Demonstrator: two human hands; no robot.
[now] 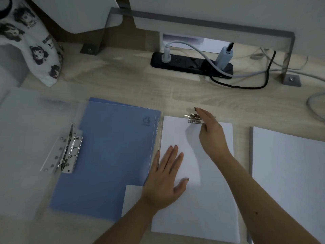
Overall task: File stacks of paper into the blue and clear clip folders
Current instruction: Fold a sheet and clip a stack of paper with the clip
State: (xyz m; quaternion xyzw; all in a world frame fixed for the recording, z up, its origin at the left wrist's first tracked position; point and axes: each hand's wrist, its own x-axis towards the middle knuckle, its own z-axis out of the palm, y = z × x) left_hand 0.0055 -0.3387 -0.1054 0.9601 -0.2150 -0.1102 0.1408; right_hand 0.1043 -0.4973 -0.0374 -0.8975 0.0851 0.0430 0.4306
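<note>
A person's left hand point(165, 175) is pressing flat, fingers spread, on a paper stack point(195, 199) beside the blue folder point(109, 152), apparently steadying it, while the right hand point(211, 132), fingers extended and grasping nothing, is reaching the metal clip point(193, 119).

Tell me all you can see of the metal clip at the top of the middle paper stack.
The metal clip is shiny silver, with a lever-type spring mechanism as it looks. It sits at the far edge of the white paper stack, near that edge's middle. The right hand covers its right side, fingers on it. Whether it is clamped shut is unclear.
</note>
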